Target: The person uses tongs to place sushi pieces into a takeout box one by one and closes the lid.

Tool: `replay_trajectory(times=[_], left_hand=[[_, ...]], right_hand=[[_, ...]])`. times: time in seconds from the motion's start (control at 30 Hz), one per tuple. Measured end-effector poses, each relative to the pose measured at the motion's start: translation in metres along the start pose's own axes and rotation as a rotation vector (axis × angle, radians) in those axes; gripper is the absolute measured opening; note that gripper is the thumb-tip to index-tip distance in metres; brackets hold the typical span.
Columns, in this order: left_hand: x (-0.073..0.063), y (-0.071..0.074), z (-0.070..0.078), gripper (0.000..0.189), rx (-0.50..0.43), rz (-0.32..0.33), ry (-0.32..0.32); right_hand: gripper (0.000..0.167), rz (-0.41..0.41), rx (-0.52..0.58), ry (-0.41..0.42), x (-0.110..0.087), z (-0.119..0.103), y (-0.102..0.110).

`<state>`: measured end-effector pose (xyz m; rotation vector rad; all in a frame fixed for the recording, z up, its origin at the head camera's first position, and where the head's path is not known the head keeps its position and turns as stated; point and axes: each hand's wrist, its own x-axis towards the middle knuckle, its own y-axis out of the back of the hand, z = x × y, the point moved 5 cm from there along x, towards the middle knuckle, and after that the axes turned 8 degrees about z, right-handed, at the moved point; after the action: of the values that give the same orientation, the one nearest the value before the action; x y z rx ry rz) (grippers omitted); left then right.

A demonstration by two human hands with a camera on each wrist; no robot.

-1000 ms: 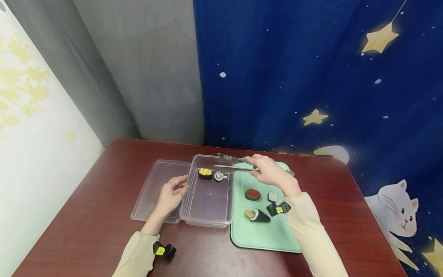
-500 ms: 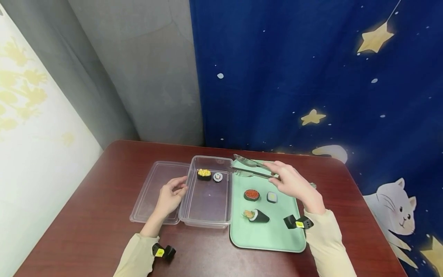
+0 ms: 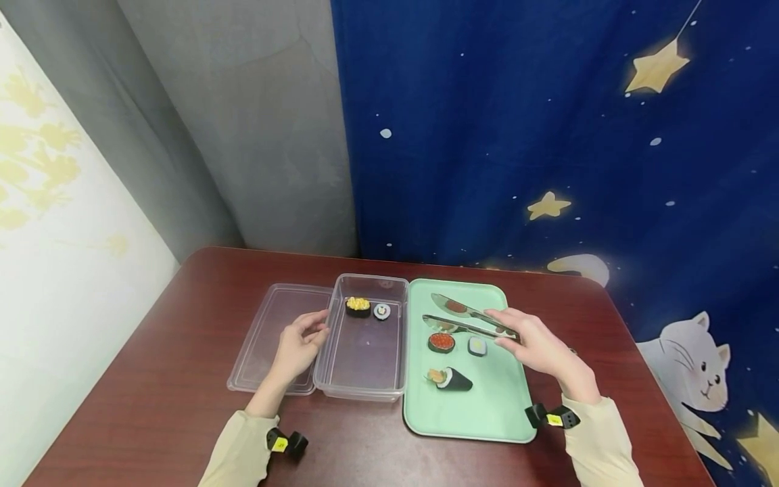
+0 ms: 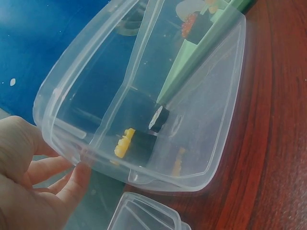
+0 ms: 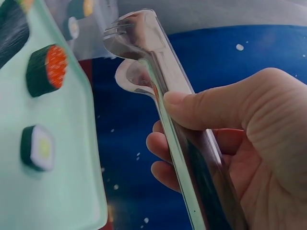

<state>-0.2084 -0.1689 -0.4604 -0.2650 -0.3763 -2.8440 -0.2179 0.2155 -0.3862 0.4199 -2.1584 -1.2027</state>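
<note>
My right hand (image 3: 538, 341) grips metal serving tongs (image 5: 165, 62) between thumb and fingers. The tongs' two ends stand apart, above the far half of a mint-green tray (image 3: 487, 416), with nothing between them. On that tray lie a red roe sushi (image 3: 441, 343), a small square roll (image 3: 477, 346) and a dark cone-shaped hand roll (image 3: 454, 379). At the left, my left hand (image 3: 301, 345) touches the side wall of a clear plastic box (image 3: 360, 393) with its fingertips. Inside the box are a yellow-topped sushi (image 3: 358, 307) and a small round roll (image 3: 381, 311).
A clear lid (image 3: 268, 338) lies flat on the red-brown table (image 3: 170, 379), left of the box and partly behind my left hand. The tray's left edge adjoins the box. A blue curtain (image 3: 456, 169) with stars hangs behind the table.
My right hand has moved right and toward me, carrying the tongs from over the box to over the tray. The small round roll lies in the box, free of the tongs. My left hand stays put.
</note>
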Motion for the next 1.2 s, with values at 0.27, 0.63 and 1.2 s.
replay_trajectory(times=[0.27,0.63,1.2], left_hand=[[-0.001,0.0,0.005,0.035,-0.02,-0.01,0.008],[0.0,0.0,0.001,0.036,-0.03,-0.012,0.02],[-0.001,0.0,0.002,0.035,-0.026,-0.003,-0.008]], right_hand=[[0.048,-0.036,0.024,-0.031,-0.017,0.013,-0.009],[0.047,-0.063,0.077,-0.068,-0.029,0.03,-0.024],[0.043,-0.076,0.033,-0.043,-0.027,0.026,-0.029]])
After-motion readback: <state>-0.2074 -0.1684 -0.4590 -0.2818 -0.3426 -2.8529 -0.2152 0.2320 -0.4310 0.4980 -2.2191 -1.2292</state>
